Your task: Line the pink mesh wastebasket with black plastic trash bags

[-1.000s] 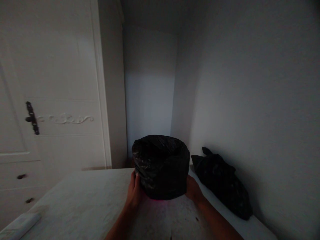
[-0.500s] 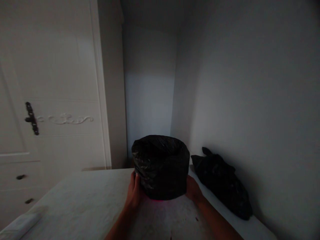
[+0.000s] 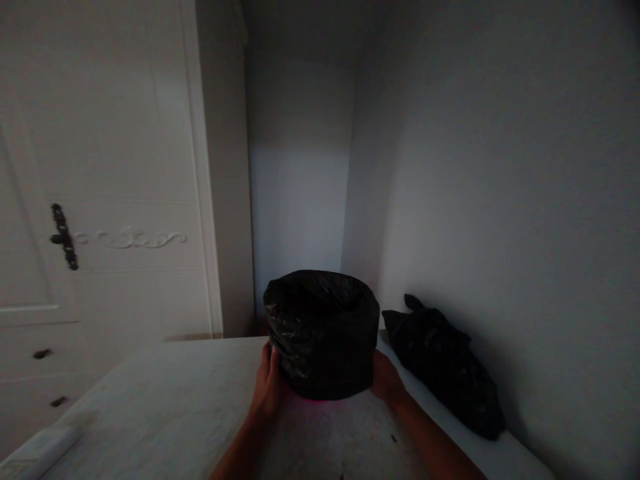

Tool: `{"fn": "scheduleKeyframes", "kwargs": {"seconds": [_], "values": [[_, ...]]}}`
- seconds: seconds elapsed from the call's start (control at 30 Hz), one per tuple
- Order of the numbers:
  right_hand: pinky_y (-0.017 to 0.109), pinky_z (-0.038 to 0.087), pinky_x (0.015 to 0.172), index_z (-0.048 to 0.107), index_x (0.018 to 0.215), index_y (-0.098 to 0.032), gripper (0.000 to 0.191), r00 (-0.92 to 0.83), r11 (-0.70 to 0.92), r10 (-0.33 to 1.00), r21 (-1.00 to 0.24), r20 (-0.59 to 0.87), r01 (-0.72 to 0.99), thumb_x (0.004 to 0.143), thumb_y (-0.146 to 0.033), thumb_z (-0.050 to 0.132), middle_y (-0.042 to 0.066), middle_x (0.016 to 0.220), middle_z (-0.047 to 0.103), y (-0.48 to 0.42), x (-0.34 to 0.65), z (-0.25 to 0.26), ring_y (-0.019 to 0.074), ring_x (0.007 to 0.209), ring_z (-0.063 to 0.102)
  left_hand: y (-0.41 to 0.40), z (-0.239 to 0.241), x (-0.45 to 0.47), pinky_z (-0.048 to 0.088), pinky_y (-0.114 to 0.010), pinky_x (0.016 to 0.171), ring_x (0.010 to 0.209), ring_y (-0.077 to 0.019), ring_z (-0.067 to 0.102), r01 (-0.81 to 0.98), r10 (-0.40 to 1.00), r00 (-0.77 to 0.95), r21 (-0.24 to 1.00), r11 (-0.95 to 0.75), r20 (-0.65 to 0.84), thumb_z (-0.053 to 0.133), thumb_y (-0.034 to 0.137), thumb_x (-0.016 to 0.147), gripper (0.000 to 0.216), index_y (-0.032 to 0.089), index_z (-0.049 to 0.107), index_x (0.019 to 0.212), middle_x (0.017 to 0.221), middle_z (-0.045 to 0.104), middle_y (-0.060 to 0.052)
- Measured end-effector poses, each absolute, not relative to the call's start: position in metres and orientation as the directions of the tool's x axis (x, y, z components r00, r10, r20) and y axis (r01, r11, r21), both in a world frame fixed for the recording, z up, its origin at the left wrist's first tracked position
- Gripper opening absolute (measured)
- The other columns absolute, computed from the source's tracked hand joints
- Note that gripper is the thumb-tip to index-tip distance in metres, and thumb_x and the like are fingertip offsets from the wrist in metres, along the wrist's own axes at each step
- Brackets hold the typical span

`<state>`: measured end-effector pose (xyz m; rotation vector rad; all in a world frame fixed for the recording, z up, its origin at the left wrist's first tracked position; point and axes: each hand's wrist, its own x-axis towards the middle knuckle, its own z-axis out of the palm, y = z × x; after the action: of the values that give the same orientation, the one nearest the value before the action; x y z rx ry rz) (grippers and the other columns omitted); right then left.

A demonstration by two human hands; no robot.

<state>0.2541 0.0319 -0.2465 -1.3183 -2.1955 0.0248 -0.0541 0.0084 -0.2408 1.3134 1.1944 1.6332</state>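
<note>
A round bin lined with a black plastic bag [image 3: 325, 353] stands upright on the white table, its mouth open toward me. The bag is folded down over the outside, so only a thin pink strip of the container shows at the bottom. My left hand [image 3: 267, 380] presses against its left side, fingers along the plastic. On the opposite side my right hand [image 3: 387, 380] holds it too, with its fingertips hidden behind the bag. The inside of the bin is too dark to make out.
A crumpled black plastic bag [image 3: 445, 363] lies to the right, along the wall. On the table's [image 3: 175, 387] near left corner is a white object [image 3: 43, 453], perhaps a roll or box. A white wardrobe [image 3: 125, 133] with dark handles stands at the left.
</note>
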Motion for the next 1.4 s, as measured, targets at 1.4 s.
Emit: {"fn": "scheduleKeyframes", "kwargs": {"seconds": [1.4], "values": [[0.046,0.053,0.112,0.076,0.129,-0.03,0.056,-0.401,0.558,0.8,-0.307,0.446,0.771,0.088,-0.012,0.044,0.008,0.113,0.083,0.02,0.247,-0.226,0.032,0.119,0.073,0.009,-0.243,-0.055,0.044,-0.051,0.12,0.14,-0.0324,0.059,0.037,0.911,-0.24,0.941,-0.335,0.334,0.041,0.073,0.099,0.069,0.022,0.057,0.143,0.144,0.069,-0.012]]}}
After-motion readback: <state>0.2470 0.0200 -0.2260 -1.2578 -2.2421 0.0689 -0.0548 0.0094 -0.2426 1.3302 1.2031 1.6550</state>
